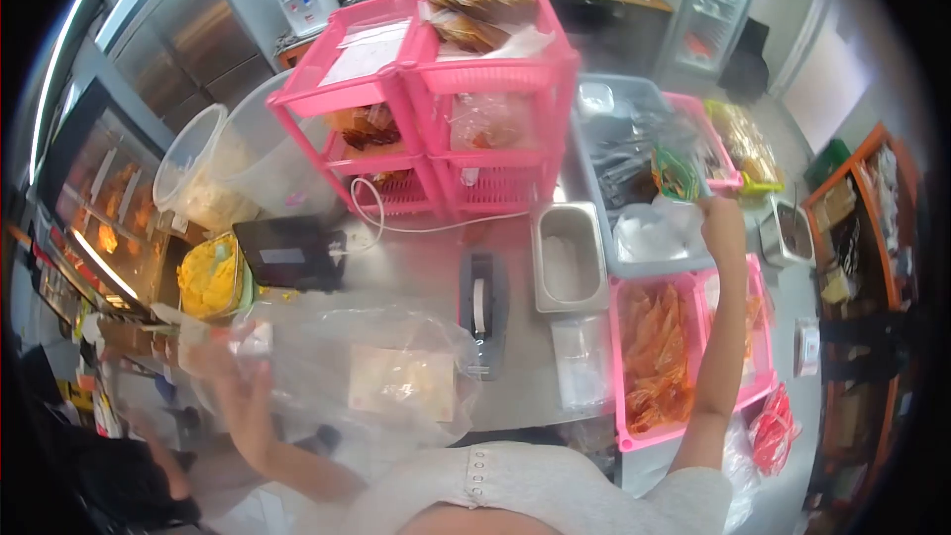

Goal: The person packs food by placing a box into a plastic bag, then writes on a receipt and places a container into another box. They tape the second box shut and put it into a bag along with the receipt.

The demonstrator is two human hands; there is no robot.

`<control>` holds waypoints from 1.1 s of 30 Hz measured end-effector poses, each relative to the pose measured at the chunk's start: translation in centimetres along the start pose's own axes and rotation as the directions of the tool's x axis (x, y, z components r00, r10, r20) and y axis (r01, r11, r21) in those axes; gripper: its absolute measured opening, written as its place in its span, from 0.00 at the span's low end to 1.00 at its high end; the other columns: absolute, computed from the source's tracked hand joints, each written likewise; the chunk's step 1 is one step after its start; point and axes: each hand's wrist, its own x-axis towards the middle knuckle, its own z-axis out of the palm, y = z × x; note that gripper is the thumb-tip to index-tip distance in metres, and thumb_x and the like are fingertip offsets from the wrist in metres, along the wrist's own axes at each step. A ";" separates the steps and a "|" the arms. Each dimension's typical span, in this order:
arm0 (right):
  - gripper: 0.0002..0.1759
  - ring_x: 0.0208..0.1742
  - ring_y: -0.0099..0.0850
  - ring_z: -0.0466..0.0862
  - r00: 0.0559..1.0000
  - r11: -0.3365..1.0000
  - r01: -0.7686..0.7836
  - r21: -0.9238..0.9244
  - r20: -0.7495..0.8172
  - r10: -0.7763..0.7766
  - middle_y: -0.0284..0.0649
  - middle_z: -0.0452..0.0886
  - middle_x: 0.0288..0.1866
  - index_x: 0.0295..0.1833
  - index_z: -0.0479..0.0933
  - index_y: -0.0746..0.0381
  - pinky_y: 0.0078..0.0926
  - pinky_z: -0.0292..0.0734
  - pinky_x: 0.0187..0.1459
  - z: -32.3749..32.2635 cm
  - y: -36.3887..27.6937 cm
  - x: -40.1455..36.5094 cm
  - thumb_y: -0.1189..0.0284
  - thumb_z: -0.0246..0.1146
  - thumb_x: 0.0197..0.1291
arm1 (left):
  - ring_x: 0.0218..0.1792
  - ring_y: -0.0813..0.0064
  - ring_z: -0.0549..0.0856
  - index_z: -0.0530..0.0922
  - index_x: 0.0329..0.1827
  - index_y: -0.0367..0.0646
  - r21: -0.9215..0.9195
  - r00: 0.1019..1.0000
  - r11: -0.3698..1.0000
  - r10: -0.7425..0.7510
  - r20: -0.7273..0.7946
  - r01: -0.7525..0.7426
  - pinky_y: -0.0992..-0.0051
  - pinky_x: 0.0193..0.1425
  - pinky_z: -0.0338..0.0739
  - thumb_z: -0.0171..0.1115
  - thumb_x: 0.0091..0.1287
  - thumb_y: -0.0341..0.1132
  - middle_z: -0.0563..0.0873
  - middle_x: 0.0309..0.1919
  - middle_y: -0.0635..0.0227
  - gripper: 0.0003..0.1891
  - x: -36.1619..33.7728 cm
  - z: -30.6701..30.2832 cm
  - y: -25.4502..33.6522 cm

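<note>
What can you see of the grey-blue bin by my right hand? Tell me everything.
The grey-blue bin is an open, roughly rectangular tub with rounded corners, apparently plastic. It sits upright beyond the pink basket and right of the metal pan. Inside are crumpled clear bags, darker-looking plastic and a green item too blurred to name. Your right hand is at its near right corner; whether it touches the rim or something inside is unclear.

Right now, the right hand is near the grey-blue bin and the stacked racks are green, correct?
Not quite: the head view shows the stacked racks are pink, not green. The right hand is near the grey-blue bin.
</note>
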 end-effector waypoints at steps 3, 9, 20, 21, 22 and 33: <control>0.12 0.30 0.32 0.76 0.989 0.741 0.061 0.669 -0.140 0.045 0.38 0.76 0.28 0.38 0.79 0.66 0.22 0.71 0.34 -7.7 -11.1 -0.3 0.82 0.52 0.49 | 0.29 0.83 0.75 0.53 0.65 0.40 0.045 0.996 0.995 -0.089 0.030 0.088 0.87 0.31 0.68 0.50 0.61 0.25 0.68 0.52 0.62 0.28 0.3 -0.2 -0.1; 0.25 0.55 0.41 0.70 0.251 -0.045 0.548 0.835 -0.216 -0.944 0.43 0.74 0.51 0.50 0.70 0.66 0.32 0.68 0.51 -8.0 -34.6 -7.1 0.85 0.53 0.39 | 0.10 0.91 0.64 0.50 0.67 0.44 0.075 0.992 0.989 -0.125 -0.027 0.127 0.91 0.14 0.59 0.48 0.65 0.30 0.82 0.24 0.70 0.28 -0.4 -0.4 2.4; 0.13 0.46 0.39 0.78 -0.245 0.036 0.597 0.801 0.225 -0.943 0.49 0.77 0.38 0.35 0.78 0.66 0.39 0.69 0.48 10.1 -49.0 -19.2 0.66 0.56 0.51 | 0.15 0.92 0.67 0.65 0.58 0.41 -0.081 0.970 0.979 -0.171 0.172 0.187 0.90 0.16 0.61 0.58 0.60 0.31 0.85 0.31 0.67 0.23 -1.4 -3.3 0.7; 0.14 0.45 0.38 0.78 -0.227 0.008 0.592 0.806 0.176 -0.958 0.49 0.78 0.38 0.34 0.78 0.66 0.39 0.69 0.48 9.4 -47.6 -18.8 0.65 0.56 0.52 | 0.15 0.91 0.68 0.69 0.55 0.40 -0.015 0.975 0.991 -0.129 0.179 0.134 0.89 0.17 0.60 0.61 0.57 0.31 0.85 0.29 0.66 0.22 -1.6 -4.3 0.2; 0.14 0.45 0.38 0.78 -0.186 0.016 0.604 0.797 0.160 -0.969 0.49 0.78 0.37 0.34 0.78 0.66 0.40 0.68 0.48 7.9 -45.9 -18.2 0.64 0.56 0.52 | 0.15 0.91 0.68 0.69 0.55 0.40 -0.018 0.972 0.990 -0.135 0.192 0.141 0.89 0.17 0.60 0.61 0.57 0.31 0.85 0.29 0.66 0.22 -2.0 -5.1 0.3; 0.07 0.35 0.37 0.78 0.544 0.467 0.451 0.760 0.181 -0.819 0.39 0.78 0.26 0.33 0.75 0.61 0.32 0.69 0.43 -11.7 -24.4 -8.6 0.71 0.62 0.48 | 0.16 0.83 0.68 0.73 0.21 0.35 -0.108 0.992 0.989 0.092 -0.089 -0.102 0.81 0.20 0.60 0.60 0.57 0.42 0.69 0.12 0.71 0.17 -1.9 -5.9 -4.8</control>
